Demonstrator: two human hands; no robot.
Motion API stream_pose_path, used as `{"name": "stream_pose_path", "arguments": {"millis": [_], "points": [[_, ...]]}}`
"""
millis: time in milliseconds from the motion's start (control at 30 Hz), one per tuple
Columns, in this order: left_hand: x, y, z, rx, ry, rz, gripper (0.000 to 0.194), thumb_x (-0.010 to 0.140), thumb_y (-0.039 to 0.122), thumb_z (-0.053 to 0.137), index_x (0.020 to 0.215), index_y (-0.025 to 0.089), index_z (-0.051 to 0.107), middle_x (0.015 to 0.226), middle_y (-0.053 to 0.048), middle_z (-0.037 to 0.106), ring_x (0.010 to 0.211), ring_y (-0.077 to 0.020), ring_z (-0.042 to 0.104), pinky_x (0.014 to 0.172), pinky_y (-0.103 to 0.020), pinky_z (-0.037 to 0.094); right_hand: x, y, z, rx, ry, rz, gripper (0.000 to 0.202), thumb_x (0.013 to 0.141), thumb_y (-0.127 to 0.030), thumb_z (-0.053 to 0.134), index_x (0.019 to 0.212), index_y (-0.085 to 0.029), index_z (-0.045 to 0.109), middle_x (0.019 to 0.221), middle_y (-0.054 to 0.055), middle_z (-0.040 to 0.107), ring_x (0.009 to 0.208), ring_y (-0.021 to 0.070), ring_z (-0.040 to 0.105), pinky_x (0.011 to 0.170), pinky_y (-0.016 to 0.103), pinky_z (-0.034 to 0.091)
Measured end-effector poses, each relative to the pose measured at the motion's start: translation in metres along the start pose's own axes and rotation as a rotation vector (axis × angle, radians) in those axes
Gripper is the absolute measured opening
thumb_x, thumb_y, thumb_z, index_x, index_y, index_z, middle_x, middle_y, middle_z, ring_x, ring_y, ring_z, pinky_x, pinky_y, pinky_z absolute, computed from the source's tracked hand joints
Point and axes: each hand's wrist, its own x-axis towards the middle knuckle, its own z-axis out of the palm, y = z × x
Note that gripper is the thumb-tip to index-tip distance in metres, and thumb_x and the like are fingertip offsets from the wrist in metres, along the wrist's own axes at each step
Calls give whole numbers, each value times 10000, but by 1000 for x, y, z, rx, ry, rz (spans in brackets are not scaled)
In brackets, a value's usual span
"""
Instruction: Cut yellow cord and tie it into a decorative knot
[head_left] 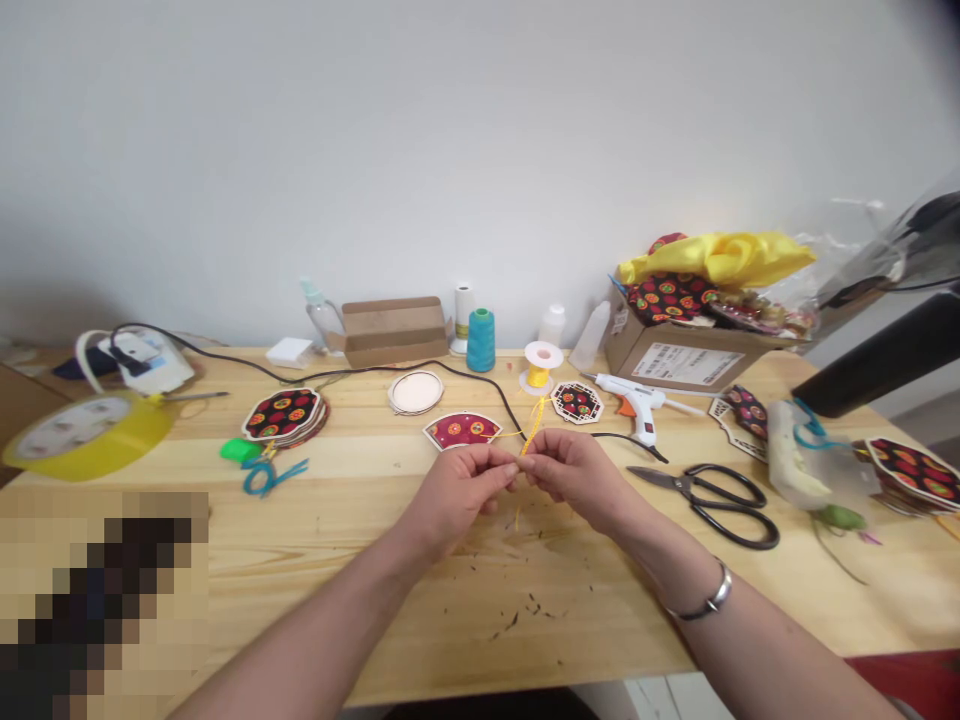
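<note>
My left hand (466,488) and my right hand (574,478) meet fingertip to fingertip above the middle of the table. Both are closed in a pinch on a thin yellow cord (535,425), which looks knotted or braided just above my fingers. A loose end hangs below them. Behind the hands stands a white spool (544,354) wound with yellow cord. Another strand reaches a red patterned fan-shaped piece (454,430) lying left of the cord. To the right, near my right hand, is a dark patterned octagonal piece (577,402) with a pale cut-out border.
Black-handled scissors (731,500) lie right of my right hand, with a white glue gun (637,405) behind. A cardboard box (675,355) holds fabric. A teal thread cone (481,340) stands at the back. Stacked patterned pieces (281,415) and yellow tape (82,435) are at left.
</note>
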Motion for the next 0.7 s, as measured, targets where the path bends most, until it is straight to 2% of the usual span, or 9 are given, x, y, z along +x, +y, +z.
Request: {"name": "stream_pose_path", "arguments": {"millis": [167,367,700], "points": [[2,1,0,-116,-36,-20,131,699,277,669,712,147,675,626,10,595,457,-29,388,428,-170,262,0,3,-1,132,-51,56,244,712,-366,636,666,-159,515,525,-34,518,428,46,343,391,181,224],[2,3,1,-158,-37,-35,149,672,287,693,700,141,692,606,1,604,413,-19,341,393,-170,218,-3,-1,0,284,-83,95,284,668,-363,692,665,-156,498,526,-32,540,411,34,330,394,177,197],[0,6,1,-145,-14,-42,137,683,273,665,715,142,691,590,8,595,395,-12,310,375,-168,177,-4,-2,2,306,-82,95,288,676,-366,686,687,-152,495,534,-26,556,403,29,310,385,180,177]]}}
